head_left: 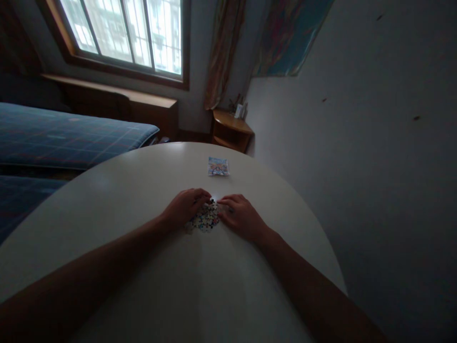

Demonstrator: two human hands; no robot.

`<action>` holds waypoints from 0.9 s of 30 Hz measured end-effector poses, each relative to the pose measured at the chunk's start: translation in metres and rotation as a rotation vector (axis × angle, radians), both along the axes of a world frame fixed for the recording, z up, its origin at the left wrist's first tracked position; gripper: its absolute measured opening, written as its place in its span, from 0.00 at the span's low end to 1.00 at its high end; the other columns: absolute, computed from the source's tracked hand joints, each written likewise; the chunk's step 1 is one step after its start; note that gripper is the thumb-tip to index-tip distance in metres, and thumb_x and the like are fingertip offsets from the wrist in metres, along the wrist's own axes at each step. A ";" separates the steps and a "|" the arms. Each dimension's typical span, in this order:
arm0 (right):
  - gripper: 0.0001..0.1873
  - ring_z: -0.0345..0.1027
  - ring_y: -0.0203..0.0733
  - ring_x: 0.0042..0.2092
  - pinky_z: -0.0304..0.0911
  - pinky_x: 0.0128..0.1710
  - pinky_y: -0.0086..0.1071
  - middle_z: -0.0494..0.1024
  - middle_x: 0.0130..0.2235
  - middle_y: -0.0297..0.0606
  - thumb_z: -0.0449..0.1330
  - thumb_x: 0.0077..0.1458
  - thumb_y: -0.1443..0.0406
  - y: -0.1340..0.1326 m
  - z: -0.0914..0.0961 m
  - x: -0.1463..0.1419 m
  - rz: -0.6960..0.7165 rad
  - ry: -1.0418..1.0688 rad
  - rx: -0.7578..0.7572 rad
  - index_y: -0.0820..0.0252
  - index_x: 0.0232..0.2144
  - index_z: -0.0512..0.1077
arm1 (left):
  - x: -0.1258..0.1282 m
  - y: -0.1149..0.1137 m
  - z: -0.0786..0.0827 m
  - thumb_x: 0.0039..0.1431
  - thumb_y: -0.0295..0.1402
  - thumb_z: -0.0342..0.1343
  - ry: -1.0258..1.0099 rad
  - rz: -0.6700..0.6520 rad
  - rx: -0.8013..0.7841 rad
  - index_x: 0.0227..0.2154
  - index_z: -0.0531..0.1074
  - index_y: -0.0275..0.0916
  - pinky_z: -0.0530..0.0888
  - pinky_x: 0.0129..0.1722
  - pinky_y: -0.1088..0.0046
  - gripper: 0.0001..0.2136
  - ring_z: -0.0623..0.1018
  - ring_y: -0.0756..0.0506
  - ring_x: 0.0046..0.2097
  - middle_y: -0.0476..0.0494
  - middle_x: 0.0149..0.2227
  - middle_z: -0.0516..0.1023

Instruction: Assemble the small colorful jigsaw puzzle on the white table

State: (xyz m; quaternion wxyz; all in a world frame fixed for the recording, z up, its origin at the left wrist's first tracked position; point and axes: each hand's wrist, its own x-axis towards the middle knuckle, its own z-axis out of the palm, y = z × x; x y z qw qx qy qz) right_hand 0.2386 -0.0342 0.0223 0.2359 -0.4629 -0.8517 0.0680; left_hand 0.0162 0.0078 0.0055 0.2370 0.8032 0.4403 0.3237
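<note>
A small heap of loose jigsaw puzzle pieces (206,218) lies on the white round table (221,276), between my two hands. My left hand (185,205) rests against the heap's left and far side, its fingers stretched out over the edge of the pieces. On the right side, my right hand (241,213) touches the table with its fingers apart and slightly bent, fingertips at the edge of the heap. Neither hand appears to grip a piece, though the undersides of the fingers are hidden. Beyond the hands lies a small square picture packet (218,166).
A bed with a blue checked mattress (71,136) is past the table's left edge. A wooden corner shelf (232,125) with small items stands behind the table, near the wall (357,157) on the right. A barred window (132,33) is at the back.
</note>
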 end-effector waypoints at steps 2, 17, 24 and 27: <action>0.17 0.66 0.45 0.53 0.61 0.57 0.42 0.77 0.51 0.43 0.63 0.59 0.63 -0.001 0.001 -0.001 0.026 -0.005 0.000 0.56 0.51 0.74 | -0.001 0.000 -0.001 0.65 0.37 0.50 -0.008 0.004 -0.008 0.43 0.76 0.41 0.76 0.42 0.71 0.12 0.82 0.45 0.41 0.45 0.39 0.83; 0.02 0.71 0.43 0.48 0.63 0.51 0.39 0.81 0.43 0.39 0.63 0.58 0.66 0.001 0.002 -0.001 0.057 0.024 0.036 0.56 0.36 0.76 | -0.002 0.001 0.006 0.63 0.40 0.54 0.025 0.131 0.006 0.37 0.82 0.45 0.75 0.45 0.68 0.11 0.82 0.42 0.41 0.48 0.39 0.85; 0.03 0.71 0.42 0.46 0.62 0.51 0.37 0.82 0.40 0.38 0.61 0.60 0.66 0.001 0.003 0.000 0.025 0.066 0.009 0.57 0.35 0.75 | -0.009 0.008 0.005 0.63 0.40 0.56 0.018 0.186 0.123 0.38 0.83 0.44 0.74 0.47 0.66 0.11 0.80 0.43 0.41 0.44 0.41 0.82; 0.05 0.70 0.43 0.46 0.62 0.50 0.37 0.81 0.40 0.40 0.59 0.61 0.65 0.000 0.004 0.002 -0.022 0.074 -0.017 0.58 0.36 0.76 | -0.018 0.013 0.004 0.65 0.40 0.53 0.085 0.233 0.176 0.39 0.83 0.44 0.74 0.40 0.69 0.13 0.78 0.46 0.35 0.43 0.39 0.80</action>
